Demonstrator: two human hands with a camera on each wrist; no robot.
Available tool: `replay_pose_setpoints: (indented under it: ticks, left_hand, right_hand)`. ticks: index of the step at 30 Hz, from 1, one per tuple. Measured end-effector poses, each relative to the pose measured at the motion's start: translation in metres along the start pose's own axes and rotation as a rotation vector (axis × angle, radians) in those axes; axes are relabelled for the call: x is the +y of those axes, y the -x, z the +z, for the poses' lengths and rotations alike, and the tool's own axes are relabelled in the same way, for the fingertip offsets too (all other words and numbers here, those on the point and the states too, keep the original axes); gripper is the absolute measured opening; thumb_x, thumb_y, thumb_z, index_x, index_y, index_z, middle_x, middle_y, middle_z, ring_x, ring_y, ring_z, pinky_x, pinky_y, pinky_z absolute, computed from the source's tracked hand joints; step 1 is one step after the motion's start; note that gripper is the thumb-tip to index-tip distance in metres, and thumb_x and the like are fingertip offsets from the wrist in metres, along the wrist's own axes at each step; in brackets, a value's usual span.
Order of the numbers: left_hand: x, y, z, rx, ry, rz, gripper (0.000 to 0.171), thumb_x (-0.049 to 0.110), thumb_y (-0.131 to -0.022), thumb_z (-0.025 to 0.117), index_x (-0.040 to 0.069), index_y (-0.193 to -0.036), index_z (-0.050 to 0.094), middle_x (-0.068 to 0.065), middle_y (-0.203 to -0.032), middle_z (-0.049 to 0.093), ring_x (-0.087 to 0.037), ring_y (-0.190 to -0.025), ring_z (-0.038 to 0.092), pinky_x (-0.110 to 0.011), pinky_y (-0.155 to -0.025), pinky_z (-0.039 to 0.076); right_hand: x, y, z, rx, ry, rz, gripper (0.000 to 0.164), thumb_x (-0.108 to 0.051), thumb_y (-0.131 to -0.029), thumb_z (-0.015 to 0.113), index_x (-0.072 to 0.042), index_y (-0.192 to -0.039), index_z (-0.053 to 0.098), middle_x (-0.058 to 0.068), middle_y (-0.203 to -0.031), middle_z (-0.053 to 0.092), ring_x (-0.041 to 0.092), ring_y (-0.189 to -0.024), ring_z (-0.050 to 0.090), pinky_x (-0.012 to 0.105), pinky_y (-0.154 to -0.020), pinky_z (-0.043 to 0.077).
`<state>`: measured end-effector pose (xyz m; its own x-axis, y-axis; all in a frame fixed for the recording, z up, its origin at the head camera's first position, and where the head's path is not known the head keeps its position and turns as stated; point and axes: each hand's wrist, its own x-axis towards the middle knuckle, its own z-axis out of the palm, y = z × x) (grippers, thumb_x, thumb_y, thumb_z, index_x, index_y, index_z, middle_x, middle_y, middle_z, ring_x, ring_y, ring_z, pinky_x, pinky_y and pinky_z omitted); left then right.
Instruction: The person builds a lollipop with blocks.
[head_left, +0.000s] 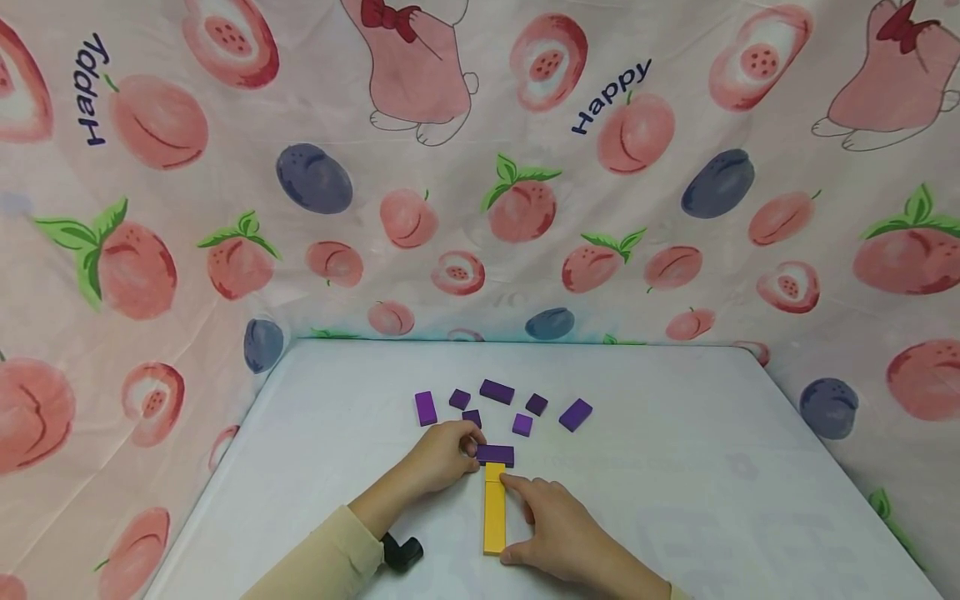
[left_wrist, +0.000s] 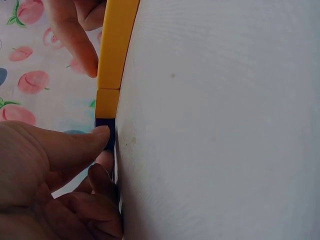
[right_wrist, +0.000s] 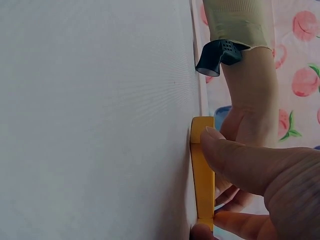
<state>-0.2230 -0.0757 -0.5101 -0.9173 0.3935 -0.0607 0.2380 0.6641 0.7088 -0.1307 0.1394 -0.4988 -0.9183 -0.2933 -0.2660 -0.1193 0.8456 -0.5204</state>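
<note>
We angle our left forearm (head_left: 392,485) in from seven o'clock, our left hand (head_left: 447,454) pinching, fingers (left_wrist: 101,181) curled. From five o'clock, our right hand (head_left: 558,525) holds thumb and index finger (head_left: 522,484) apart, both pointing toward nine.

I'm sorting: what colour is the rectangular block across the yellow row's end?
Purple rectangular block, clearest in head view.

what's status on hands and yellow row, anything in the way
Left hand pinching purple block at far end of yellow row. Right hand touching its right side. More purple blocks beyond, nothing visibly blocking.
</note>
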Motion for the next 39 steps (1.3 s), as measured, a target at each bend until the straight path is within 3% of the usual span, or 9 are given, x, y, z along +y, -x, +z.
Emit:
replay_pose_setpoints:
  ticks: [17, 23, 30, 39]
  left_hand:
    - [0.000, 0.001, -0.003, -0.011, 0.011, -0.007, 0.032, 0.004, -0.088, 0.084, 0.014, -0.117, 0.074, 0.002, -0.090, 0.065, -0.014, -0.085, 0.058, -0.032, -0.082, 0.052]
    - [0.000, 0.005, -0.004, -0.003, 0.007, -0.023, 0.036, 0.009, -0.089, 0.085, 0.015, -0.122, 0.073, 0.004, -0.096, 0.067, -0.015, -0.091, 0.059, -0.036, -0.088, 0.054]
    - [0.000, 0.013, -0.005, 0.021, -0.037, -0.015, 0.044, 0.017, -0.088, 0.087, 0.016, -0.130, 0.072, -0.004, -0.113, 0.072, -0.022, -0.107, 0.067, -0.051, -0.103, 0.057]
    - [0.003, 0.026, -0.002, 0.025, -0.096, 0.010, 0.053, 0.029, -0.085, 0.090, 0.021, -0.135, 0.074, -0.004, -0.116, 0.071, -0.022, -0.107, 0.067, -0.050, -0.098, 0.059]
  right_hand:
    - [0.000, -0.001, 0.001, -0.004, 0.000, 0.005, 0.100, -0.050, -0.070, 0.099, -0.022, -0.156, 0.056, -0.003, -0.084, 0.054, 0.014, -0.081, 0.048, 0.030, -0.066, 0.037]
    - [0.000, -0.001, 0.001, 0.000, 0.002, 0.012, 0.101, -0.050, -0.069, 0.099, -0.023, -0.156, 0.056, -0.004, -0.084, 0.054, 0.015, -0.082, 0.049, 0.031, -0.067, 0.038]
    - [0.000, -0.002, 0.001, -0.003, -0.005, 0.022, 0.102, -0.050, -0.069, 0.099, -0.024, -0.156, 0.055, -0.003, -0.084, 0.054, 0.015, -0.081, 0.049, 0.032, -0.066, 0.039]
    - [0.000, 0.000, 0.000, -0.001, 0.000, 0.004, 0.100, -0.052, -0.069, 0.099, -0.025, -0.156, 0.056, -0.005, -0.085, 0.054, 0.014, -0.082, 0.048, 0.030, -0.066, 0.036]
